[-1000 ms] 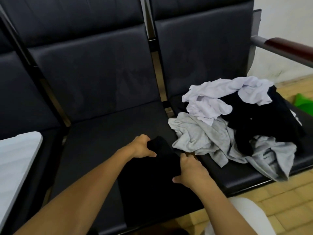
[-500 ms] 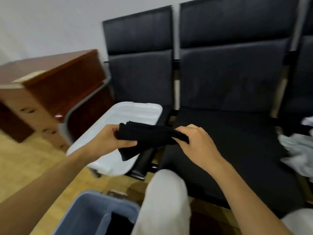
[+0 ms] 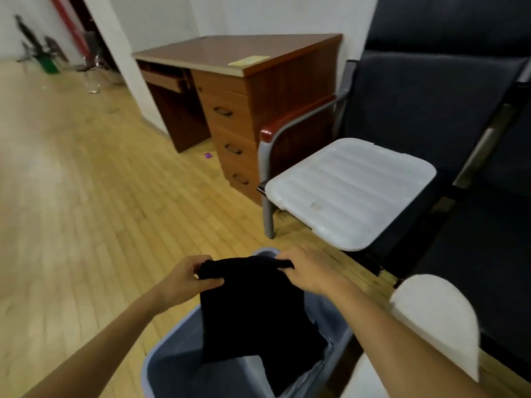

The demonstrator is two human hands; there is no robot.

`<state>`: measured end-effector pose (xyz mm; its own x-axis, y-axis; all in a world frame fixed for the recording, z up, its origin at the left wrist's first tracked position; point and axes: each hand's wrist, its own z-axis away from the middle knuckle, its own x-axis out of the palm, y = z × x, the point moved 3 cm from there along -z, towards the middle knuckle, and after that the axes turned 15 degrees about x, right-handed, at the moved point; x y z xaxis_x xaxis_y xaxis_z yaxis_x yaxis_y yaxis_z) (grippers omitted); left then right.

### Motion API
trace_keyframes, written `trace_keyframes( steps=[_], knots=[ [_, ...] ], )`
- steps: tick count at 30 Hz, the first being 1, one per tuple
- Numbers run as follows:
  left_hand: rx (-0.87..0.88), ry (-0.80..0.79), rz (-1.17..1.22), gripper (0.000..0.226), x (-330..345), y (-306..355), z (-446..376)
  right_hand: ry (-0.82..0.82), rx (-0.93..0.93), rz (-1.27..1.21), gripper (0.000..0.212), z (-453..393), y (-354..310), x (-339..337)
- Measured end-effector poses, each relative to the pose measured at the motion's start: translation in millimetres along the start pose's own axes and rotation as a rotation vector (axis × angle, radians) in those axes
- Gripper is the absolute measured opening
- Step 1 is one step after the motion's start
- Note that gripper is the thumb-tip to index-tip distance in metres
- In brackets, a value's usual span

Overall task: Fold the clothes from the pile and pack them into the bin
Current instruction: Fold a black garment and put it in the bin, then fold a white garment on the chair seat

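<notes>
Both hands, left hand (image 3: 184, 278) and right hand (image 3: 310, 271), pinch a black garment (image 3: 253, 308) (no readable label) over the bin (image 3: 172, 366).

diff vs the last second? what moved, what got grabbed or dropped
The black garment went from flat on the bench seat, up in both hands past the white lid, to hanging over the open blue bin, its lower end dipping inside. The view swung left, so the clothes pile is out of sight. Unchanged: the left hand and right hand still pinch its top edge; nothing has been let go.
</notes>
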<state>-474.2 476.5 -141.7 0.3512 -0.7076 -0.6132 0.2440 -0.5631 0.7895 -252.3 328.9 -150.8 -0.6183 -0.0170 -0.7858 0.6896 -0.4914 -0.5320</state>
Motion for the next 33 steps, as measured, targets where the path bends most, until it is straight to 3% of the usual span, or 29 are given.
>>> trace_keyframes(
  steps=[5,8,11,16,22,29,33],
  knots=[
    [-0.039,0.039,0.031,0.027,36.5,-35.7,22.9,0.004,0.048,0.095,0.017,-11.7,13.8,29.9],
    [-0.062,-0.181,-0.012,0.022,78.5,-54.0,31.2,-0.172,0.15,0.267,0.029,-2.4,40.5,48.7],
    [-0.107,-0.394,-0.081,0.051,106.3,-66.9,24.8,-0.352,0.225,0.359,0.043,6.7,57.7,56.8],
    [-0.047,-0.196,-0.037,0.012,107.3,-32.8,-33.6,-0.129,0.185,0.134,0.018,6.0,54.5,20.8],
    [0.158,-0.084,0.029,0.017,143.1,75.2,-126.1,0.131,0.181,0.009,0.016,37.4,86.0,-43.7],
    [0.421,-0.218,0.144,0.016,281.7,225.3,-220.7,0.477,0.389,-0.056,0.014,142.6,219.1,-136.8],
    [0.57,-0.441,0.162,0.017,403.1,312.6,-253.9,0.672,0.698,-0.043,0.013,242.1,339.2,-163.9]
  ],
)
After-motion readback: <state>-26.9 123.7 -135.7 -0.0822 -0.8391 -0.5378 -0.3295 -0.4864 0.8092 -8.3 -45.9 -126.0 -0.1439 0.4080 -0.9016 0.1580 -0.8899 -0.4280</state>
